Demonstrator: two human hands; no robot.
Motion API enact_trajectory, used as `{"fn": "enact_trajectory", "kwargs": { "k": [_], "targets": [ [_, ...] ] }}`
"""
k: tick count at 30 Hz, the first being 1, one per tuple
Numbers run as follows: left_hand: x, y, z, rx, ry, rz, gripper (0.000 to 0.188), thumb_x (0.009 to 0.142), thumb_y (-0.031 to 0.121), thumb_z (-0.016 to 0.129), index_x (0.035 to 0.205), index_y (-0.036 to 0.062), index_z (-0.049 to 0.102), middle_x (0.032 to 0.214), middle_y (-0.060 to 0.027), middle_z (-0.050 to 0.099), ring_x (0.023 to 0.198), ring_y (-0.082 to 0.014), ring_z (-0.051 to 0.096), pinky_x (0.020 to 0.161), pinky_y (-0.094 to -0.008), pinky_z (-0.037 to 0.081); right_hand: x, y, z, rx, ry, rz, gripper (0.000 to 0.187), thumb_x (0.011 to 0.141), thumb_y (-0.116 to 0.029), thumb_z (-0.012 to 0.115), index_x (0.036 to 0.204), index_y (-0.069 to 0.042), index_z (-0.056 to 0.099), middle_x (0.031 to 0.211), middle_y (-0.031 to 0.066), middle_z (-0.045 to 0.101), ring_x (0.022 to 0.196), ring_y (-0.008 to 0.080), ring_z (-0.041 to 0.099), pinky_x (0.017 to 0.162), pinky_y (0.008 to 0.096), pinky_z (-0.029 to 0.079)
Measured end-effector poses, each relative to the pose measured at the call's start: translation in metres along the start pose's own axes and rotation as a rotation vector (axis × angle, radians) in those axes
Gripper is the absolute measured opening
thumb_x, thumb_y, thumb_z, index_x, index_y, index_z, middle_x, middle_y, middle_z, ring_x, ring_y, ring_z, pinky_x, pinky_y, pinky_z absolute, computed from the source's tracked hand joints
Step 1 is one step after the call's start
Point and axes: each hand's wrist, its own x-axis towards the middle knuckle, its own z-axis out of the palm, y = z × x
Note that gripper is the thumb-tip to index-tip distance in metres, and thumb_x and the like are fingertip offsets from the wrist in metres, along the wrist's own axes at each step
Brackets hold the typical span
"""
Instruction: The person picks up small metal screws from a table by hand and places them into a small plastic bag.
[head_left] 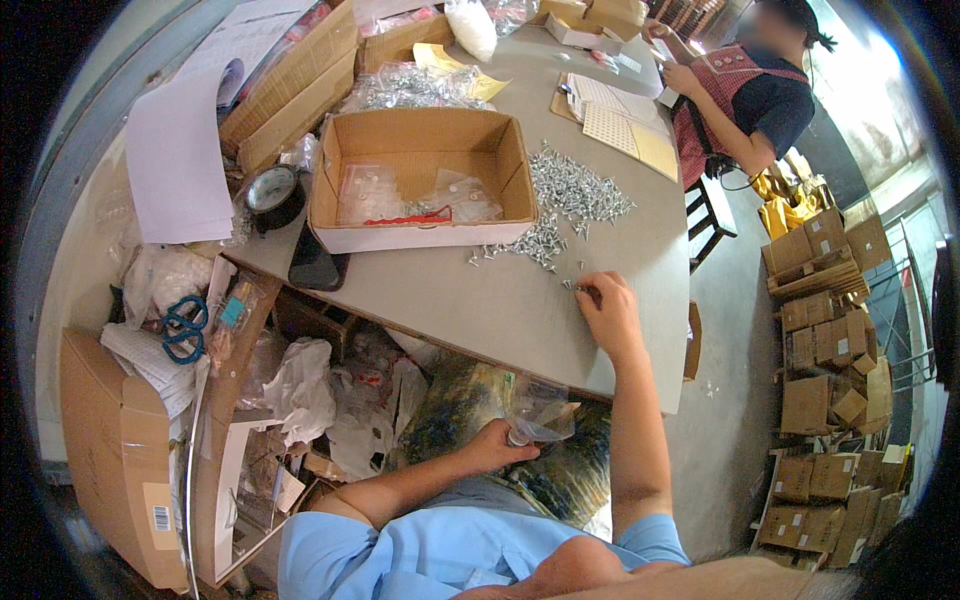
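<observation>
Reaching to small silver metal screws (pixel 578 195) heaped loose toward 1 o'clock on the grey tabletop (pixel 460 310), perhaps for easy picking

Bringing fingertips close together on the bare right hand (pixel 608 305) at 3 o'clock, beside stray screws, unclear whether clamped on one; curling fingers tight around a clear plastic bag (pixel 550 415) in the bare left hand (pixel 495 448) at 6 o'clock, probably held low near the lap for steadiness

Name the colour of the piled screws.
The screws are silvery grey, seen best in the head view.
</observation>
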Motion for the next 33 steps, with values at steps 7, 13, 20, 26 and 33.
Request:
{"fn": "enact_trajectory", "kwargs": {
  "k": [7,13,20,26,33],
  "targets": [
    [0.001,-0.010,0.003,0.103,0.146,0.168,0.032,0.079,0.020,0.073,0.102,0.0003,0.064,0.087,-0.0065,0.068,0.080,-0.0149,0.061,0.077,-0.0312,0.049,-0.059,-0.027,-0.026,0.180,-0.367,-0.087,0.017,0.073,-0.003,0.069,0.090,-0.001,0.066,0.091,0.0115,0.062,0.075,0.0229,0.062,0.069,0.0323,0.051],
    [0.011,0.015,-0.001,0.308,0.188,0.221,0.020,0.077,0.020,0.075,0.086,0.0061,0.063,0.078,0.0007,0.062,0.074,-0.0095,0.056,0.066,-0.0294,0.046,-0.092,-0.025,-0.032,0.410,-0.435,-0.133,0.017,0.073,0.002,0.069,0.089,-0.002,0.065,0.091,0.0078,0.060,0.077,0.0177,0.060,0.065,0.0280,0.049],
    [0.031,-0.004,-0.010,0.189,0.201,0.180,0.029,0.074,0.021,0.078,0.072,0.0088,0.052,0.069,0.0021,0.050,0.070,-0.0103,0.047,0.061,-0.0303,0.039,-0.108,-0.021,-0.021,0.516,-0.234,-0.057,0.014,0.076,-0.002,0.068,0.090,-0.004,0.064,0.091,0.0091,0.058,0.079,0.0226,0.059,0.068,0.0303,0.048],
    [0.003,0.016,-0.029,0.479,0.088,0.152,0.030,0.074,0.024,0.079,0.084,0.0052,0.057,0.077,-0.0013,0.056,0.076,-0.0125,0.051,0.069,-0.0325,0.044,-0.117,-0.034,-0.013,0.372,-0.188,-0.139,0.015,0.074,-0.001,0.068,0.088,-0.004,0.065,0.093,0.0085,0.057,0.084,0.0240,0.057,0.073,0.0327,0.048],
    [-0.064,0.103,-0.049,0.297,-0.171,0.092,0.041,0.067,0.025,0.085,0.086,0.0030,0.058,0.075,-0.0015,0.055,0.072,-0.0108,0.051,0.062,-0.0284,0.043,-0.132,-0.088,-0.012,0.263,-0.393,-0.547,0.026,0.068,-0.014,0.068,0.094,-0.011,0.067,0.123,0.0122,0.049,0.115,0.0330,0.044,0.095,0.0454,0.040]
  ]
}}
